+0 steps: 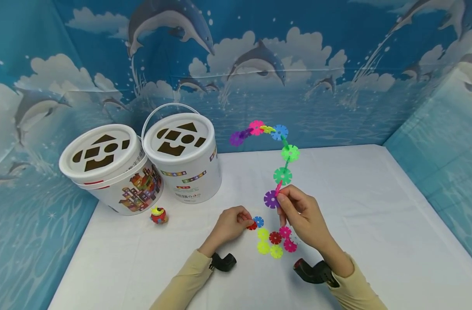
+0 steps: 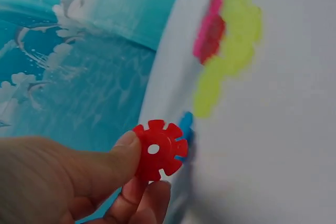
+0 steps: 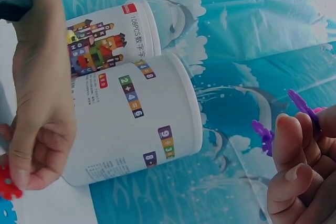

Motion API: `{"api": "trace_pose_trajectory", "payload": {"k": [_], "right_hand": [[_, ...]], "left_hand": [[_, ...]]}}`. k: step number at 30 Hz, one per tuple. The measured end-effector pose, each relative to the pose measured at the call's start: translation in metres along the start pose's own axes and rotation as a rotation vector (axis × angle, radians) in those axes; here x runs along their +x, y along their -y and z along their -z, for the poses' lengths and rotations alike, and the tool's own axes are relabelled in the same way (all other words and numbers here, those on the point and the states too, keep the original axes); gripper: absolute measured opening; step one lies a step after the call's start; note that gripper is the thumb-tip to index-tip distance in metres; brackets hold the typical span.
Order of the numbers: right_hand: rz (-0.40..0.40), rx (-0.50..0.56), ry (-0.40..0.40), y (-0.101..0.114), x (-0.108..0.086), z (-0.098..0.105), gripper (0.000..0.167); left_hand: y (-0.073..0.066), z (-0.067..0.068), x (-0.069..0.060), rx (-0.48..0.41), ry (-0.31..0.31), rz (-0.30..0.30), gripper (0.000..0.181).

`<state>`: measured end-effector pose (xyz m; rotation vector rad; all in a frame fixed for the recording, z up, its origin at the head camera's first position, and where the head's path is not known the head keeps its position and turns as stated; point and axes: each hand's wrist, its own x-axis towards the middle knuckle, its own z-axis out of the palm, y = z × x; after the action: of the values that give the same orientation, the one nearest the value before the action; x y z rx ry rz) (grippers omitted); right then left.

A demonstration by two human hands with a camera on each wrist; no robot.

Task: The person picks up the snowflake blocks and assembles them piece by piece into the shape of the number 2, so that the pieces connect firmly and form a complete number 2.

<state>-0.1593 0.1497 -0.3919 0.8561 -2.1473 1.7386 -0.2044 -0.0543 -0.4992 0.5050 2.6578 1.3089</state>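
Between thumb and fingertips, my left hand [image 1: 230, 224] pinches a red notched plastic disc [image 2: 163, 156], close above the table. A blue disc [image 1: 258, 221] lies right beside it; whether the two touch I cannot tell. My right hand [image 1: 303, 215] holds up a curved chain of interlocked discs [image 1: 290, 153] by its lower end. A pink disc [image 1: 278, 187] and a purple disc [image 1: 271, 199] are at the fingers there, while the chain's far end arcs up to the left. Below that hand lie loose yellow discs [image 1: 263, 247], a red one [image 1: 275, 237] and pink ones [image 1: 290, 245].
Two white lidded buckets [image 1: 191, 181] with shape cut-outs in their lids stand at the back left. A small red and yellow toy figure [image 1: 159, 215] sits before them. Dolphin-print cloth [image 1: 251, 99] hangs behind the white table [image 1: 356, 193].
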Motion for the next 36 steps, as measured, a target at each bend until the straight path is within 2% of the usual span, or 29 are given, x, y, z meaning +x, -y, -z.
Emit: {"api": "trace_pose_trajectory", "payload": {"k": [2,4,8,10,11,13,17,20,23,27,36], "right_hand": [[-0.008,-0.001,-0.002,0.001,0.000,0.000,0.012],[-0.013,-0.001,-0.007,0.001,0.001,-0.001,0.013],[-0.015,0.000,-0.019,0.002,0.001,0.000,0.012],[-0.009,0.000,-0.030,0.002,0.001,-0.001,0.013],[-0.003,0.001,-0.037,0.002,0.001,-0.001,0.013],[0.005,0.001,-0.055,0.001,0.001,-0.002,0.015],[0.014,-0.005,-0.091,0.000,0.000,-0.005,0.019],[0.004,-0.009,-0.093,0.000,-0.001,-0.006,0.015],[-0.004,-0.003,-0.088,0.000,0.000,-0.008,0.012],[-0.008,-0.003,-0.088,0.000,0.001,-0.011,0.011],[0.000,-0.022,-0.102,-0.001,-0.001,-0.014,0.013]], "left_hand": [[-0.005,0.004,-0.001,-0.041,-0.030,-0.006,0.009],[-0.014,0.010,-0.003,-0.138,-0.083,-0.017,0.009],[-0.038,0.025,-0.010,-0.453,-0.223,-0.052,0.013],[-0.049,0.033,-0.014,-0.608,-0.273,-0.071,0.019],[-0.054,0.036,-0.016,-0.668,-0.287,-0.082,0.022],[-0.065,0.041,-0.022,-0.734,-0.298,-0.091,0.025],[-0.091,0.052,-0.037,-0.743,-0.281,-0.108,0.021],[-0.107,0.056,-0.046,-0.719,-0.283,-0.151,0.016],[-0.102,0.051,-0.047,-0.720,-0.301,-0.197,0.013],[-0.087,0.039,-0.043,-0.711,-0.333,-0.258,0.012],[-0.089,0.032,-0.044,-0.632,-0.427,-0.384,0.011]]}}
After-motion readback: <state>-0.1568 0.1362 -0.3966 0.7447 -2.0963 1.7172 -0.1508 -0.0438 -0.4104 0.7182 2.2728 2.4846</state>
